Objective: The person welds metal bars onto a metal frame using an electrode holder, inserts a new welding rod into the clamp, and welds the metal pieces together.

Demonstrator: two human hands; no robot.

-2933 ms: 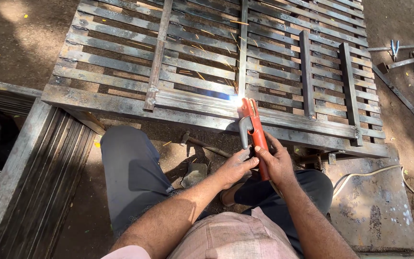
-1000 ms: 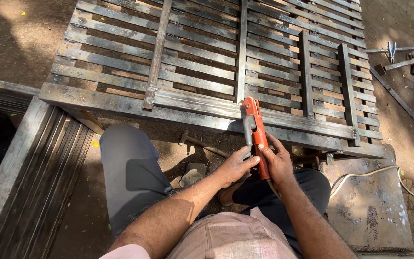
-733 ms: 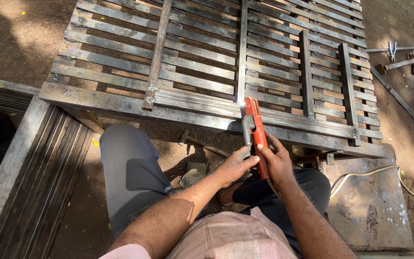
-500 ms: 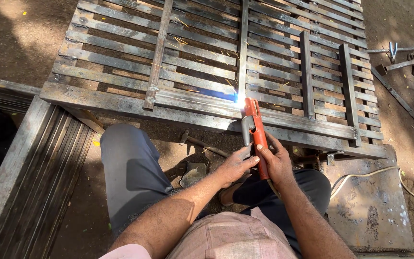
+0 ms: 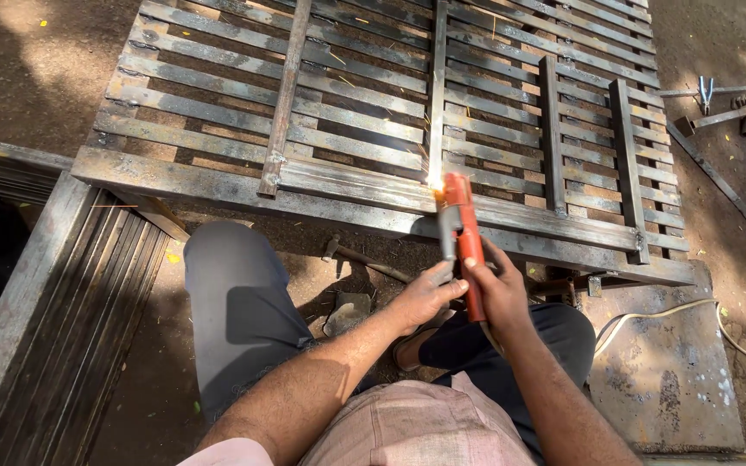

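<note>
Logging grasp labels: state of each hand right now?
Left hand: closed around the lower part of the orange electrode holder, steadying it.
Right hand: closed on the holder's handle.

The long clamp-shaped electrode holder [image 5: 462,242] is bright orange-red with a dull grey metal lever along its side. At its tip a white-yellow spark [image 5: 434,183] glows. The flat slatted steel gate [image 5: 373,129] is mottled grey, streaked with rust-brown and pale bare patches, its bars making a striped pattern over dark brown earth [image 5: 36,78] dappled with sunlight. The trouser knee [image 5: 235,302] is plain slate grey, the shirt [image 5: 407,431] a faded pink weave. A cream-white cable [image 5: 684,311] curls across the stained grey concrete slab [image 5: 666,380].
</note>
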